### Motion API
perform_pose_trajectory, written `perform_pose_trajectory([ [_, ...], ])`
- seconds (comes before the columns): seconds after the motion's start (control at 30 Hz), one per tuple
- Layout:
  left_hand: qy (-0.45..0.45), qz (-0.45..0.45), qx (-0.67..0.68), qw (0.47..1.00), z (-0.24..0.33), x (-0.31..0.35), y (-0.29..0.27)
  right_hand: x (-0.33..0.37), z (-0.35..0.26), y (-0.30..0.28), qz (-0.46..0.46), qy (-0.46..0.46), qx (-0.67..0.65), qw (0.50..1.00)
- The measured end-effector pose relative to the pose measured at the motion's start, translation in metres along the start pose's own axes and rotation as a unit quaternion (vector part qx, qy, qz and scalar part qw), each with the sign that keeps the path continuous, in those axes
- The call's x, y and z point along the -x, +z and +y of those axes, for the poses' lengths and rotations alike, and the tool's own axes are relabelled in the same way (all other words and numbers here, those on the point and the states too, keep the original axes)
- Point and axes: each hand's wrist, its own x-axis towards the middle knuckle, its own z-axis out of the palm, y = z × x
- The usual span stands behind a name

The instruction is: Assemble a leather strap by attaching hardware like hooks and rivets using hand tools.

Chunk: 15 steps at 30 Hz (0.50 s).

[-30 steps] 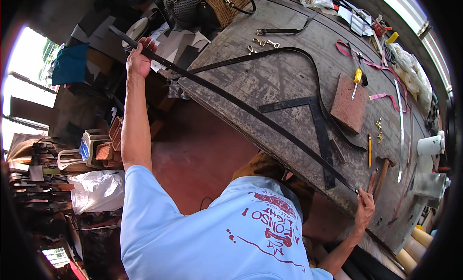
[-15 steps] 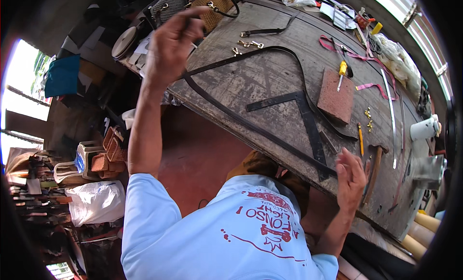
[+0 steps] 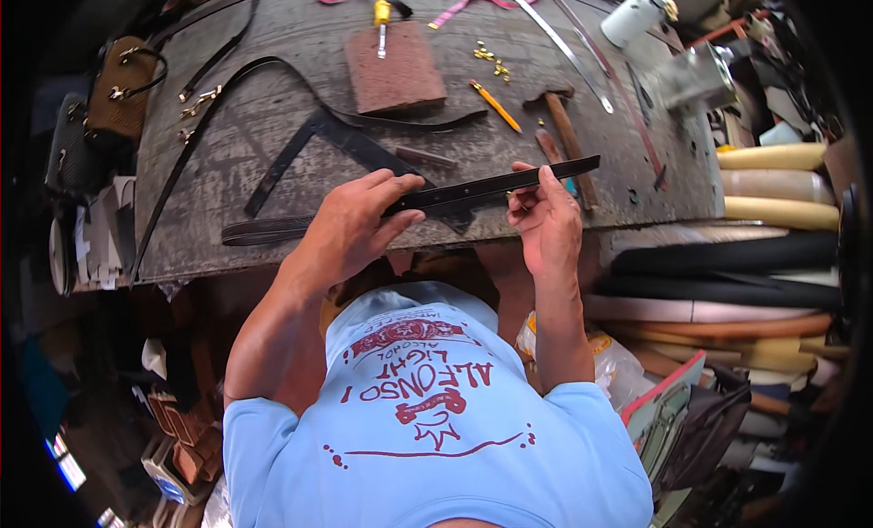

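Note:
A dark leather strap (image 3: 473, 192) stretches across in front of me at the table's near edge. My left hand (image 3: 359, 221) is closed around its middle, thumb below and fingers above. My right hand (image 3: 553, 214) pinches it near its right end, thumb on the face; a small shiny bit shows by those fingertips, too small to name. Left of my left hand, a looped part of strap (image 3: 264, 231) rests on the table. Beyond lie a black carpenter's square (image 3: 332, 141), partly hidden by my left hand, and a second length of dark strap (image 3: 296, 71) in a curve.
On the wooden table (image 3: 509, 46) are a reddish block (image 3: 391, 78) with a yellow-handled screwdriver (image 3: 382, 23), an orange pencil (image 3: 496, 106), small brass pieces (image 3: 491, 60), a hammer (image 3: 568, 141) and a metal ruler (image 3: 573, 55). Material rolls (image 3: 773, 210) are stacked at right.
My view has swung to the right. Both hands, apart and off the strap before, have come together over the near edge and now hold the strap, raised at its right end.

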Motion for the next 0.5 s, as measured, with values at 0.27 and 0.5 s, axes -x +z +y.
perform_pose_trajectory([
  [0.27, -0.011, -0.046, 0.018, 0.999, 0.007, -0.017, 0.046, 0.005, 0.004, -0.032, 0.043, -0.003, -0.05, 0.998],
  [0.5, 0.054, -0.049, 0.015, 0.997, 0.024, -0.046, 0.076, 0.014, 0.011, -0.026, 0.051, -0.007, -0.096, 0.994],
])
